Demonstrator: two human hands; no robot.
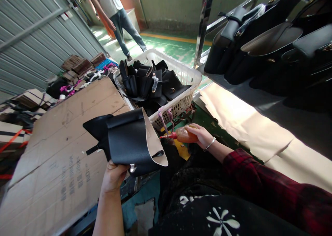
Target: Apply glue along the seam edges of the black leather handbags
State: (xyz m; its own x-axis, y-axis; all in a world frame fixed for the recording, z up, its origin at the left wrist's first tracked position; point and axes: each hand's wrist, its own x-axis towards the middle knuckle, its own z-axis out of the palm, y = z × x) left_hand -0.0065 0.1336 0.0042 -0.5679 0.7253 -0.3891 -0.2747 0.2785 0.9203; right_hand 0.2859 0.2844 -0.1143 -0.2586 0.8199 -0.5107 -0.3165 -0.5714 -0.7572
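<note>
My left hand (114, 175) grips a black leather handbag (129, 137) by its lower side, near a small metal clasp. The bag's open edge faces right and shows a beige lining; a pointed flap and a strap stick out at its left. In my right hand (201, 134) is a squeeze bottle (185, 135) of orange-brown liquid, its fingers wrapped round the body. The bottle's red nozzle points left, close to the bag's beige edge. Whether the tip touches the edge I cannot tell.
A white plastic basket (185, 77) full of black bag pieces stands ahead. Cardboard (52, 153) covers the table at left, with stacked materials behind it. Several black bags (269, 52) fill a rack at right, above brown paper (249, 132). A person (114, 14) stands at the back.
</note>
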